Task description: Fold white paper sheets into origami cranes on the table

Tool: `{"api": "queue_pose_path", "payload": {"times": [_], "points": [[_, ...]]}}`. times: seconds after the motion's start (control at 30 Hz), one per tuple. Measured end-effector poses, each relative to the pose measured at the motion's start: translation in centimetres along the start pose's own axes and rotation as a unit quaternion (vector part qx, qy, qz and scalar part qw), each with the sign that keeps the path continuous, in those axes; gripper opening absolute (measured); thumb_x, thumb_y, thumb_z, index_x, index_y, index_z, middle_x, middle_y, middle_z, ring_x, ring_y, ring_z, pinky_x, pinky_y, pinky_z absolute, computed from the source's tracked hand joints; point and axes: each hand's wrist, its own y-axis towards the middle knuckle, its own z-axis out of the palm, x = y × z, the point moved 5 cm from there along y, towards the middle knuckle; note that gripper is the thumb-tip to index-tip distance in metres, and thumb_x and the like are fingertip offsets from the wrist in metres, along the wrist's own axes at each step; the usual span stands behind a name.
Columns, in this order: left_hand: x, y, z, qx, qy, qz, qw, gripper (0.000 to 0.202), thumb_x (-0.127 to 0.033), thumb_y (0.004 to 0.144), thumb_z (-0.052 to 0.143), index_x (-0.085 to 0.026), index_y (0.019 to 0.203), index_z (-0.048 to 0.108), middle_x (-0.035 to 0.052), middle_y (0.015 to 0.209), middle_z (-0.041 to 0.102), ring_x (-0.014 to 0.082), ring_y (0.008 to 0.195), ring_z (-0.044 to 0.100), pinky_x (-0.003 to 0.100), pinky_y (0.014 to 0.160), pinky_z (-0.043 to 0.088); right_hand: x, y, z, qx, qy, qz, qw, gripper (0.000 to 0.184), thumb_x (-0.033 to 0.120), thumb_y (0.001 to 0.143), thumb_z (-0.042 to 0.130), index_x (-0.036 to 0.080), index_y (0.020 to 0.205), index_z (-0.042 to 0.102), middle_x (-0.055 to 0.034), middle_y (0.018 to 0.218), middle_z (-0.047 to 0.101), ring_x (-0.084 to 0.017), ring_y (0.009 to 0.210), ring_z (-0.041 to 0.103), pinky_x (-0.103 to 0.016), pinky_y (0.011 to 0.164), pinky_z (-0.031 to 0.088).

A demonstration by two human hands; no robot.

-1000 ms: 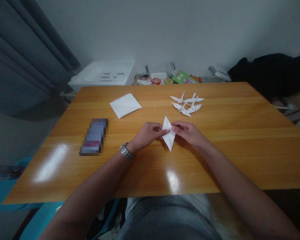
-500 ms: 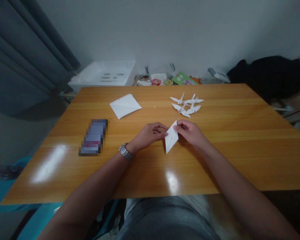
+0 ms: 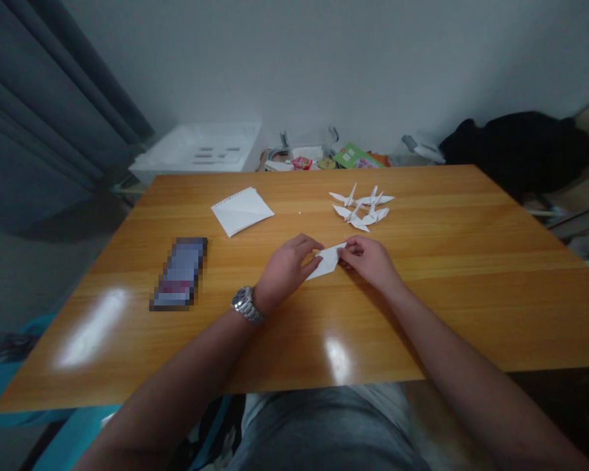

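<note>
A folded piece of white paper, diamond-like in outline, is between my two hands just above the wooden table. My left hand, with a metal watch on its wrist, pinches the paper's left part between thumb and fingers. At the other end my right hand grips the paper's right corner with curled fingers. Several white paper cranes are clustered beyond my right hand. Further left on the table lies a stack of white paper with perforated holes along one edge.
A phone, blurred out, rests on the left of the wooden table. Past the far edge stand a white plastic container and a green packet. Dark cloth is heaped at the back right.
The folded paper has turned from nearly upright to lying more sideways, its lower tip swinging to the left. My left hand has shifted slightly and now covers its left end.
</note>
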Motion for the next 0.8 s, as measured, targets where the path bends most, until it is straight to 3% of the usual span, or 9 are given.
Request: {"api": "queue_pose_path", "payload": {"times": [0.1,0.23,0.37,0.47,0.57,0.63,0.7,0.8], "points": [[-2.0,-0.8,1.2,0.079,0.131,0.047,0.987,0.029,-0.029,0.103,0.051,-0.015,0.126,0.064,0.0121,0.129,0.065,0.0248,0.117,0.063,0.039,0.102,0.052,0.3,0.1,-0.4,-0.035,-0.087,-0.033,0.995,0.018,0.038,0.082,0.067,0.02,0.083,0.064,-0.002,0.073,0.071,-0.018,0.063,0.065,-0.029,0.059,0.05],[-3.5,-2.5,3.2,0.122,0.241,0.068,0.961,0.052,-0.04,0.104,0.05,-0.003,0.139,0.054,0.0207,0.141,0.059,0.0305,0.129,0.057,0.042,0.112,0.045,0.7,0.1,-0.5,-0.055,-0.147,-0.063,0.986,0.012,0.031,0.084,0.065,0.019,0.083,0.066,-0.002,0.075,0.071,-0.018,0.067,0.065,-0.03,0.064,0.05],[-3.1,-3.8,4.0,0.13,0.258,0.075,0.954,0.06,-0.044,0.106,0.042,0.0,0.147,0.045,0.0208,0.152,0.049,0.0298,0.142,0.046,0.042,0.123,0.032,1.9,-0.2,-0.7,-0.073,-0.235,-0.125,0.961,0.02,0.03,0.087,0.065,0.016,0.1,0.072,-0.0056,0.081,0.07,-0.022,0.072,0.065,-0.036,0.072,0.053],[-1.8,-3.8,3.8,0.136,0.252,0.096,0.953,0.06,-0.044,0.107,0.037,-0.002,0.15,0.043,0.018,0.156,0.046,0.0278,0.146,0.041,0.042,0.126,0.027,4.0,-1.0,-0.9,-0.101,-0.324,-0.208,0.917,0.033,0.031,0.095,0.057,0.014,0.121,0.069,-0.016,0.114,0.068,-0.028,0.101,0.067,-0.042,0.09,0.054],[-0.4,-3.5,3.2,0.15,0.237,0.128,0.951,0.06,-0.047,0.107,0.039,-0.006,0.152,0.042,0.0164,0.157,0.045,0.0263,0.146,0.042,0.041,0.127,0.026,5.5,-2.1,0.6,-0.011,-0.406,-0.286,0.868,0.039,0.029,0.102,0.045,0.013,0.133,0.064,-0.0175,0.134,0.064,-0.03,0.127,0.058,-0.046,0.11,0.045],[0.3,-3.2,2.7,0.169,0.23,0.148,0.947,0.057,-0.046,0.107,0.037,-0.01,0.151,0.044,0.0148,0.159,0.043,0.0262,0.147,0.042,0.041,0.126,0.026,5.7,-2.9,1.7,0.064,-0.442,-0.316,0.837,0.047,0.032,0.104,0.043,0.012,0.145,0.054,-0.0158,0.152,0.053,-0.03,0.143,0.045,-0.05,0.121,0.033],[1.0,-3.0,2.3,0.181,0.229,0.151,0.945,0.057,-0.046,0.108,0.035,-0.012,0.153,0.043,0.013,0.16,0.043,0.0256,0.147,0.041,0.04,0.126,0.026,5.1,-3.5,2.3,0.103,-0.467,-0.309,0.822,0.054,0.037,0.105,0.04,0.012,0.153,0.045,-0.015,0.161,0.042,-0.029,0.152,0.034,-0.053,0.125,0.024],[1.5,-3.0,2.0,0.187,0.227,0.153,0.943,0.058,-0.047,0.108,0.033,-0.011,0.153,0.042,0.0136,0.16,0.042,0.0245,0.148,0.041,0.039,0.127,0.025,3.6,-4.2,2.6,0.13,-0.478,-0.293,0.818,0.062,0.045,0.106,0.038,0.01,0.157,0.038,-0.0162,0.164,0.036,-0.027,0.153,0.031,-0.05,0.127,0.023]]}}
